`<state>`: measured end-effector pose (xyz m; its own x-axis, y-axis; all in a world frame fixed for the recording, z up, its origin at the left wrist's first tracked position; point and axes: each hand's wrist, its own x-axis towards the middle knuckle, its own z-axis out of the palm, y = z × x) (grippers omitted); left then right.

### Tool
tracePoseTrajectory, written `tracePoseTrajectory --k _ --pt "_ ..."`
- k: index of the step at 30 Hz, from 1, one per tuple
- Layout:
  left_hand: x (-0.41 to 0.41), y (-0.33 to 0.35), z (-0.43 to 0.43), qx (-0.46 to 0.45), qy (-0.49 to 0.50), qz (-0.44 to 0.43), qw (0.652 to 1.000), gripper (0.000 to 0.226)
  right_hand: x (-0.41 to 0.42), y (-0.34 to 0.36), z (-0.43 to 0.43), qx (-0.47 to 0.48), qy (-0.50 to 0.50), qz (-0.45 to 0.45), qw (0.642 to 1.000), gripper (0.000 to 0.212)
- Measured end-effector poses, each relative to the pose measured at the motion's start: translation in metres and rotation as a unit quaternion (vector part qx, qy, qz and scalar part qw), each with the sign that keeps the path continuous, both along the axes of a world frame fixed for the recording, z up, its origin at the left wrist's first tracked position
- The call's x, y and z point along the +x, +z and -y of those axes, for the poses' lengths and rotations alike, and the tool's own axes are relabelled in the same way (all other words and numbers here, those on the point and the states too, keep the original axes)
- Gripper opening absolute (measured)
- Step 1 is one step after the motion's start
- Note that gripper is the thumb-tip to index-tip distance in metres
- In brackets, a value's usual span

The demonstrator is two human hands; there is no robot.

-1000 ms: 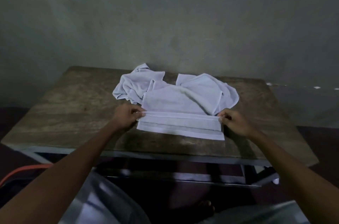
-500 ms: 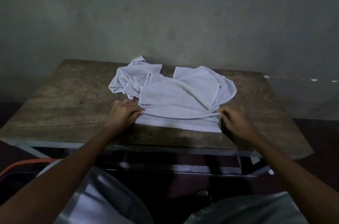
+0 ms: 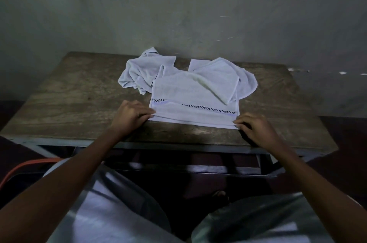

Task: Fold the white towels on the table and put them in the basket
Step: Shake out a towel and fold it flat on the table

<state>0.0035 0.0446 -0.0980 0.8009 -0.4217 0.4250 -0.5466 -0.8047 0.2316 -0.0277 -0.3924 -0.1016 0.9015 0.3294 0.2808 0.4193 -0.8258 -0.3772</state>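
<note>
The near corners of a white towel (image 3: 193, 101), spread on the table (image 3: 79, 91) before the unfolded towels (image 3: 143, 72), are pinched by the left hand (image 3: 132, 114) and right hand (image 3: 253, 126), so a fold is judged under way, and the pinched edge must next be carried evenly across.

One head-worn camera looks forward and down, close over the worn wooden table (image 3: 79, 91) (wide-angle, walls bowed).

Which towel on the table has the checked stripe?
The flat front towel between both hands; the crumpled towel at back left and the right towel show none.
</note>
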Motion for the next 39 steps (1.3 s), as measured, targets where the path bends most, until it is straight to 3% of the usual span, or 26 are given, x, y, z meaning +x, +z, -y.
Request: tracePoseTrajectory --k 9,14,19,27,33,37,39 --pt "0.002 0.002 -0.009 0.045 -0.06 0.008 0.997 0.027 0.001 0.007 0.003 -0.039 0.022 -0.05 0.998 0.033" --pt "0.003 0.008 -0.015 0.11 -0.099 0.024 0.989 0.03 0.001 0.006 0.0 -0.084 0.047 0.008 0.995 0.026" --pt "0.005 0.005 -0.008 0.152 -0.112 0.1 0.977 0.027 0.003 0.002 -0.014 -0.134 0.017 0.084 0.987 0.017" --pt "0.005 0.021 0.01 0.192 -0.056 0.173 0.964 0.011 0.016 0.005 -0.01 -0.15 0.045 0.049 0.986 0.014" --pt "0.014 0.099 0.018 0.138 -0.002 0.19 0.972 0.013 0.025 0.106 -0.013 -0.067 0.023 0.115 0.991 0.03" --pt "0.023 0.176 0.021 0.016 -0.003 0.18 0.983 0.023 0.034 0.204 -0.011 -0.056 -0.053 0.179 0.981 0.005" --pt "0.029 0.217 0.02 0.003 -0.002 0.16 0.987 0.032 0.038 0.249 -0.009 -0.032 -0.07 0.188 0.979 0.005"
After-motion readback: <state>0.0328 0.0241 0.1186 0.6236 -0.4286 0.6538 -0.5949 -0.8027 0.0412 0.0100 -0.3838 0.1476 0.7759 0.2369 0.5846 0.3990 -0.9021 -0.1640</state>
